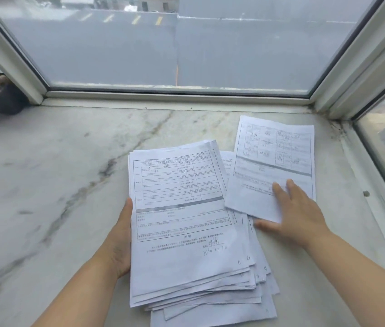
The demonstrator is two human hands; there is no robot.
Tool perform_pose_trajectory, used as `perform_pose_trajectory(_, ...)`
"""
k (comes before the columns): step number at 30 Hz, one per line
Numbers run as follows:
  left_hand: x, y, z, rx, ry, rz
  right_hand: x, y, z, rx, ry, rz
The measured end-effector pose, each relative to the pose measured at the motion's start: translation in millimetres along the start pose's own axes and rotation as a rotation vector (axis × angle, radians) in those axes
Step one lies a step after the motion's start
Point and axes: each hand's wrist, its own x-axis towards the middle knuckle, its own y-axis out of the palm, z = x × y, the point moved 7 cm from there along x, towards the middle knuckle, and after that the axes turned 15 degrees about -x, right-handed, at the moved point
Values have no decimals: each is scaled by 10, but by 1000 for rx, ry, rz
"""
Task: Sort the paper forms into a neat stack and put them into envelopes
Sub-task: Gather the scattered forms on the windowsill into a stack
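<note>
Stack of forms (186, 227) at lower centre of frame on marble sill (57, 161), edges uneven | our left hand (122, 241) flat against stack's left edge, fingers straight | our right hand (293, 211) spread, pressing loose form (274, 161) at centre right, overlapping the stack's right side.

The stack of forms (186, 232) lies right of the left hand (122, 237). A loose form (274, 166) lies under the right hand (297, 213), overlapping the stack's right edge
</note>
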Motion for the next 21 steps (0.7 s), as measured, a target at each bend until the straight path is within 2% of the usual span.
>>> perform_pose_trajectory(6, -28, 16, 18, -30, -35, 58, -939, 517, -107, 27, -52, 115)
perform_pose_trajectory(9, -19, -8, 3, -27, -24, 61, -1358, 647, -126, 30, 5, 35)
perform_pose_trajectory(11, -15, -13, 7, -27, -24, 73, -1566, 690, -51, 97, 67, 47)
perform_pose_trajectory(14, -17, -17, 12, -5, -7, 73, -1643, 653, 176, 100, 128, 10)
perform_pose_trajectory(17, -14, -20, 35, 3, 7, 72, -1597, 540, 426, -13, 89, 17)
perform_pose_trajectory(19, -13, -44, 46, -4, 13, 57, -1548, 512, 470, -33, 155, 47)
perform_pose_trajectory(21, -23, -72, 66, 4, 2, 31, -1512, 465, 460, -5, 162, 5)
